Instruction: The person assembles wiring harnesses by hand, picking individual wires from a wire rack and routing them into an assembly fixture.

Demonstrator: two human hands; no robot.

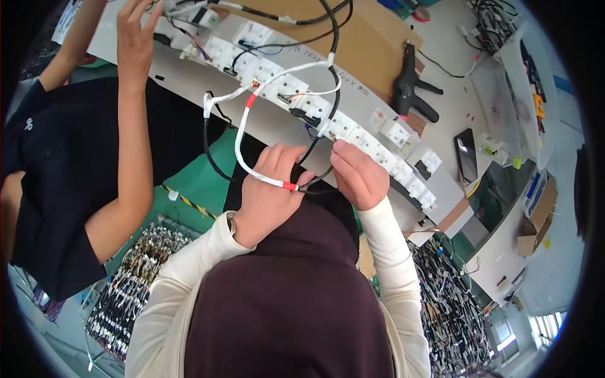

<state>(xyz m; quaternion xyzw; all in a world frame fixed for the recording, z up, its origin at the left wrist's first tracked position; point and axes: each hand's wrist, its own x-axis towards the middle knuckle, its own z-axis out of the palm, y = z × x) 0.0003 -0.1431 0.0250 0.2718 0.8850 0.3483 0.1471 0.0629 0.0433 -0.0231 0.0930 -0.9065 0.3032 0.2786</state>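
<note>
My left hand (271, 195) is closed around a cable wrapped in white (240, 142) with red bands, near the place where its dark end comes out. My right hand (362, 176) is pinched at the front edge of a row of white connector blocks (362, 140); a thin dark wire (322, 179) runs from my left fingers into it. Whatever tip it holds is hidden by the fingers. The cable loops up over the blocks to a white-taped joint (330, 61), from which a black cable (334, 28) rises.
Beside me on the left, a co-worker's hand (134, 31) handles wires at the row's far end. A black glue gun (413, 85), phone (466, 154) and clear bin (532, 94) lie to the right. Bundled cables (142, 277) hang below on both sides.
</note>
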